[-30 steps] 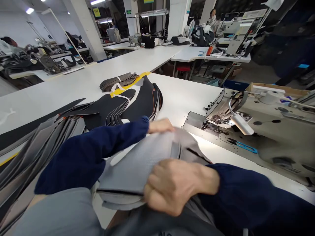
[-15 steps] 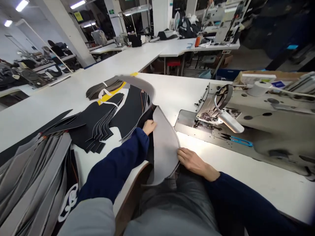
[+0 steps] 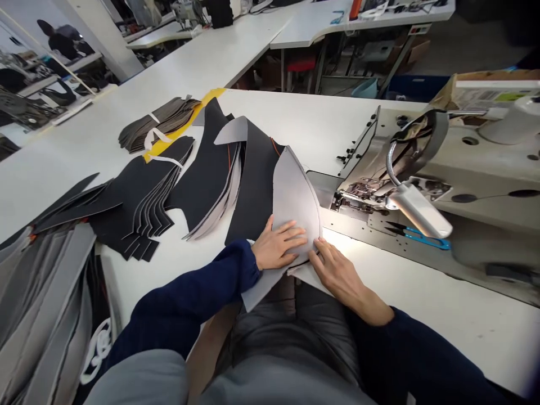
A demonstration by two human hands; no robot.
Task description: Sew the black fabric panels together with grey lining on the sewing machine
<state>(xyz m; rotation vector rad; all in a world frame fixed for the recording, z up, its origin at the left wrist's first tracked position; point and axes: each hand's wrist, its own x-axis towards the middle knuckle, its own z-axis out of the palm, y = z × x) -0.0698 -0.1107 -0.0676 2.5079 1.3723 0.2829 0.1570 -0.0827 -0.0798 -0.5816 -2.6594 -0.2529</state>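
A grey curved fabric panel (image 3: 295, 197), joined to a black piece (image 3: 258, 185), lies at the table's front edge beside the sewing machine. My left hand (image 3: 278, 246) rests flat on the grey panel, its fingers spread. At the panel's lower right edge, my right hand (image 3: 340, 278) touches the seam with its fingertips. Its fingers are stretched out, thumb a little apart. A grey flap (image 3: 264, 288) hangs over the table edge towards my lap. The sewing machine's needle area (image 3: 352, 199) is right of the panel, apart from both hands.
Stacked black cut pieces (image 3: 156, 191) lie to the left, with grey strips (image 3: 46, 304) nearer me. Behind them are a tied brown bundle (image 3: 158, 121) and a yellow strip (image 3: 206, 101). Blue-handled thread snips (image 3: 422, 236) lie on the machine bed, below a lamp (image 3: 419, 209).
My left hand has let go of the panel's left edge and now lies flat on top. The panel is laid flatter, its far end lowered. My right hand's fingers have straightened. The view has tilted down.
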